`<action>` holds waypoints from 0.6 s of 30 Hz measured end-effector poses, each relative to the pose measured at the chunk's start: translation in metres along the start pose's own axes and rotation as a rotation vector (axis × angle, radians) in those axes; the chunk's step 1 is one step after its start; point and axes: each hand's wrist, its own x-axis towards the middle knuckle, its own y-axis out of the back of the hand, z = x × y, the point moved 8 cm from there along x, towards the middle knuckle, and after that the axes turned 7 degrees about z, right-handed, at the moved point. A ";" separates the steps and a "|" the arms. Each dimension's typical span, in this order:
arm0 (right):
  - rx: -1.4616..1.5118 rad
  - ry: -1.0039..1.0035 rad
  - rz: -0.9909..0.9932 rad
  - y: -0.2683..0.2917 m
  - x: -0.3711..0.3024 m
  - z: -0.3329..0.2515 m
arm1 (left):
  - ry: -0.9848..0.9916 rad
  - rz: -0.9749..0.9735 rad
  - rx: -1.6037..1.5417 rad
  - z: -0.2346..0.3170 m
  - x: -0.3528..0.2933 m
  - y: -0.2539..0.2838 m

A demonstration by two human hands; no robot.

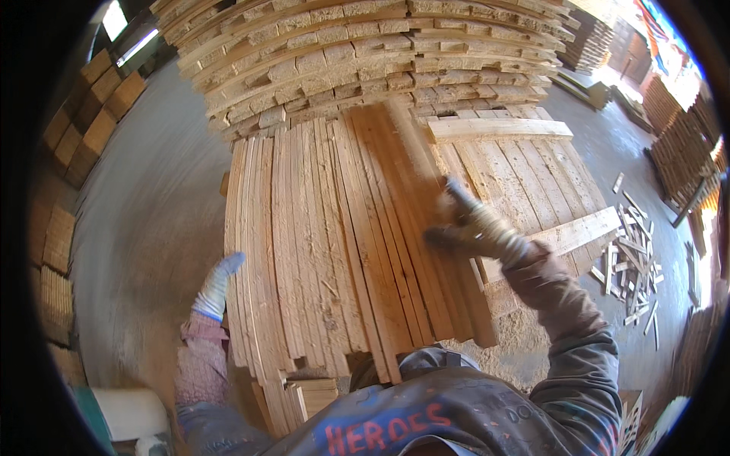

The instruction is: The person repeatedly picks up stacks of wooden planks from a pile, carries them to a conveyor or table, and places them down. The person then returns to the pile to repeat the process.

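Observation:
A row of long, narrow wooden boards [312,228] lies side by side in front of me, its ends uneven near my body. My gloved left hand [219,280] rests along the row's left edge with its fingers stretched out. At the right edge, my gloved right hand [479,226] is against the outermost boards [411,205], thumb and fingers spread. Both that hand and those boards are blurred by motion. Part of the right hand's contact with the wood cannot be made out.
A tall stack of rough planks [365,57] stands at the far side. Right of the row, a slatted wooden panel [517,178] has crosspieces. Loose wood offcuts [633,254] litter the floor at right. More wood stacks [91,114] line the left side.

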 end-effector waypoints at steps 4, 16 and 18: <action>0.558 -0.386 0.057 -0.037 0.000 0.040 | -0.010 -0.099 -0.033 -0.014 0.021 0.025; 1.163 0.221 -0.157 -0.069 0.014 0.066 | -0.003 -0.139 -0.122 -0.028 0.002 -0.010; 1.196 0.078 -0.044 -0.059 0.001 0.066 | 0.012 -0.130 -0.148 -0.006 -0.028 -0.025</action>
